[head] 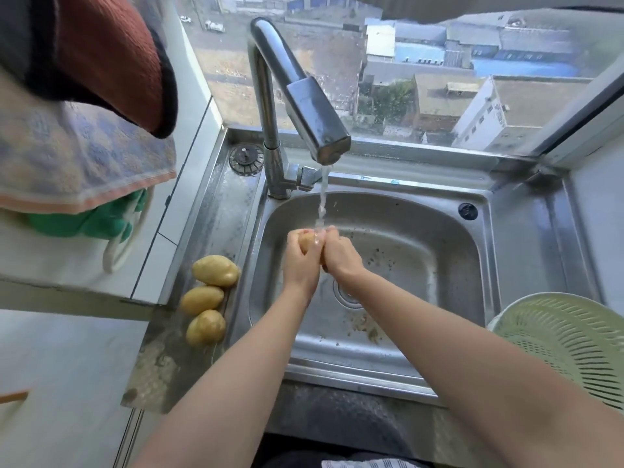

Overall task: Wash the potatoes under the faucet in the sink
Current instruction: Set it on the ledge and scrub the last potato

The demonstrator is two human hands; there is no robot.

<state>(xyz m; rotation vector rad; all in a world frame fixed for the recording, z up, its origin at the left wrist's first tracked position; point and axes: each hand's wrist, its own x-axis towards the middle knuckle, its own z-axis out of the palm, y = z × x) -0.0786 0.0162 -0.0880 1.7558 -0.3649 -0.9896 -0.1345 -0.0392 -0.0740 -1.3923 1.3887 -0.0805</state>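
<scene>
— What's in the sink?
— Running water and some dirt.
— And the potato?
— Left hand and right hand curl round it, under the stream. Three spares lie left of the fingers.

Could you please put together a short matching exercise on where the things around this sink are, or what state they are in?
Things:
1. held potato
2. three loose potatoes
3. colander
4. faucet

Places or states:
a. right of the sink
b. running
c. gripped by left hand and right hand
d. on the ledge left of the sink

Pairs: 1-c, 2-d, 3-a, 4-b.
</scene>
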